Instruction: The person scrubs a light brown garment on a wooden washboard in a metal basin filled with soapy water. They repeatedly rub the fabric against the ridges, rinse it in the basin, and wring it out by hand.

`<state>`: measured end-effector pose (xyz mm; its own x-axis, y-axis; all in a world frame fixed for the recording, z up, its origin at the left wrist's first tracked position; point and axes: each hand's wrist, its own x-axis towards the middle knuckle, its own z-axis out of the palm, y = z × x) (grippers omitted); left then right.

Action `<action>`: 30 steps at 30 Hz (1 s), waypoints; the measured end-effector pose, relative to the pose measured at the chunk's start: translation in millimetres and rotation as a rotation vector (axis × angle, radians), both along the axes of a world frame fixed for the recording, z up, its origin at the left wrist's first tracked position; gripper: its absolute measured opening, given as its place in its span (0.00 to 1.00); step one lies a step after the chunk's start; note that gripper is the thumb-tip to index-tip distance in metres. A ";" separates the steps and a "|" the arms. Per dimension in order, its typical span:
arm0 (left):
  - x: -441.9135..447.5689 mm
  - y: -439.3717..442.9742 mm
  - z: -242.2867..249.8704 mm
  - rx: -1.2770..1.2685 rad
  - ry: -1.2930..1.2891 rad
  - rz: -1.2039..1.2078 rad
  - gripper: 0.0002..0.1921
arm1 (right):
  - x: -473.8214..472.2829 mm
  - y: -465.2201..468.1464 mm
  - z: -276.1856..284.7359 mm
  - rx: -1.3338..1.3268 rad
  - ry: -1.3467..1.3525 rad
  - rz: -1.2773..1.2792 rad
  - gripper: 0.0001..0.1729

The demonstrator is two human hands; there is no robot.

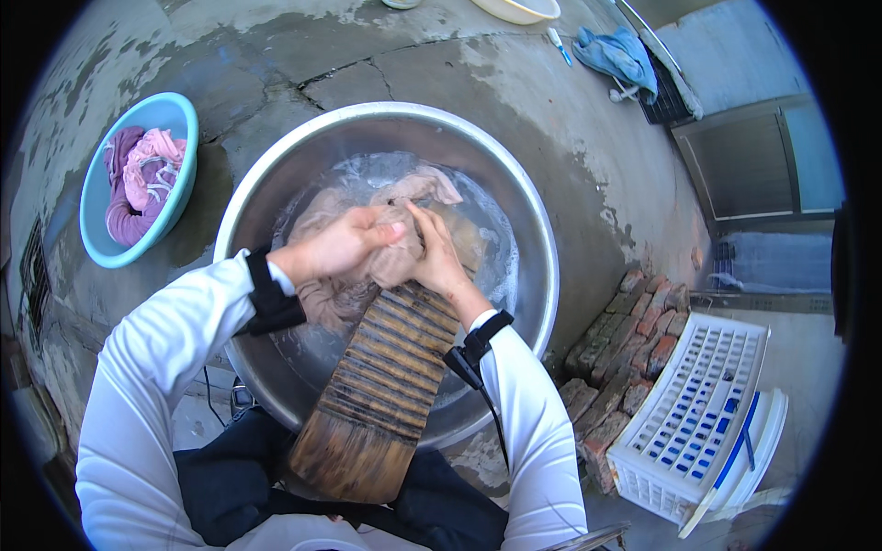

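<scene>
A large metal basin [513,148] holds soapy water and a wet beige-pink cloth [396,262]. Both hands are over the basin with a bunched part of that cloth between them. My left hand [348,241] grips it from the left, thumb on top. On the other side, my right hand [437,255] has its fingers wrapped around the bunch. Below the hands a ridged wooden washboard [393,365] slants from the water over the near rim towards my lap. More of the cloth spreads in the water to the left, partly hidden by my left hand.
A light blue plastic basin [189,172] with purple and pink clothes [148,172] stands on the left. Stacked bricks [634,337] and a white plastic crate [696,406] are on the right. A brush [559,47] and a blue cloth [617,58] lie further off on wet concrete.
</scene>
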<state>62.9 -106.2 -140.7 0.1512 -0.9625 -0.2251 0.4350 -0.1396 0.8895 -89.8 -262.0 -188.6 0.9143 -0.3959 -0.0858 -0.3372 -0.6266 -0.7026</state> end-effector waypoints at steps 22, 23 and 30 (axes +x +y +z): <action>-123.9 118.2 25.8 0.127 -1.134 -0.352 0.52 | -65.0 -46.0 8.4 0.365 0.110 -0.372 0.37; -124.5 115.9 23.2 0.062 -1.229 -0.342 0.53 | -66.9 -32.4 -7.0 0.194 0.100 -0.305 0.36; -118.5 99.0 -2.5 0.023 -1.205 -0.187 0.59 | -119.4 80.0 12.6 -0.130 -0.250 -0.010 0.17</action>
